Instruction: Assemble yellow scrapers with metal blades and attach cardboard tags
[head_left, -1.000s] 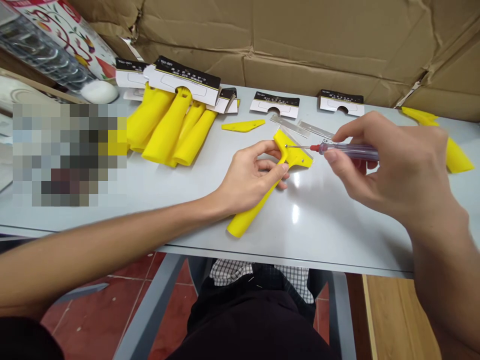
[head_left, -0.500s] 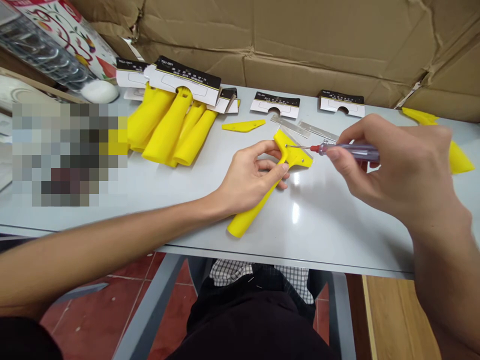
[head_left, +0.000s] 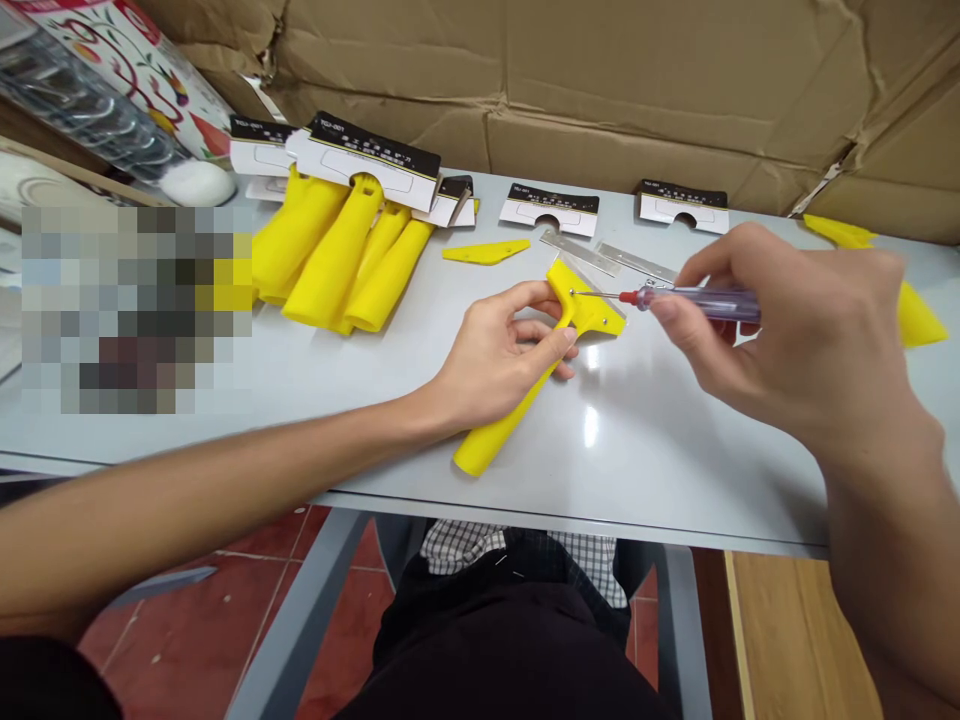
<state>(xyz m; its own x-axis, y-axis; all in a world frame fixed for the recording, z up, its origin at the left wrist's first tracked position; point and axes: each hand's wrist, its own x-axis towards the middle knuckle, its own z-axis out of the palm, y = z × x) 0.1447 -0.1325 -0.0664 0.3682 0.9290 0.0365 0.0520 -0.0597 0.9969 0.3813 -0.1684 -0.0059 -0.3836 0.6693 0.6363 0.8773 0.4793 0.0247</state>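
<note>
A yellow scraper (head_left: 506, 425) with a wide head is gripped near its neck by my left hand (head_left: 499, 355). Two small screws show in the head, and a blade edge lies along its far side. My right hand (head_left: 787, 330) is closed round the clear purplish handle of a screwdriver (head_left: 701, 302). Its thin shaft points left, and the tip meets the upper-left screw (head_left: 573, 292). Beyond the scraper head lie a metal blade (head_left: 579, 252) and another blade (head_left: 637, 263), with a flat yellow plastic piece (head_left: 486, 252) to their left.
Several yellow scrapers (head_left: 330, 260) with black-and-white cards (head_left: 367, 160) lie at the left back. Two folded cards, one (head_left: 550, 210) left of the other (head_left: 684, 206), stand near the cardboard wall (head_left: 675, 90). More yellow parts (head_left: 919, 315) lie at right. A plastic bottle (head_left: 82, 90) leans at upper left.
Almost nothing differs. Both hands keep their hold, and the screwdriver tip stays at the same screw; the view shifts very slightly.
</note>
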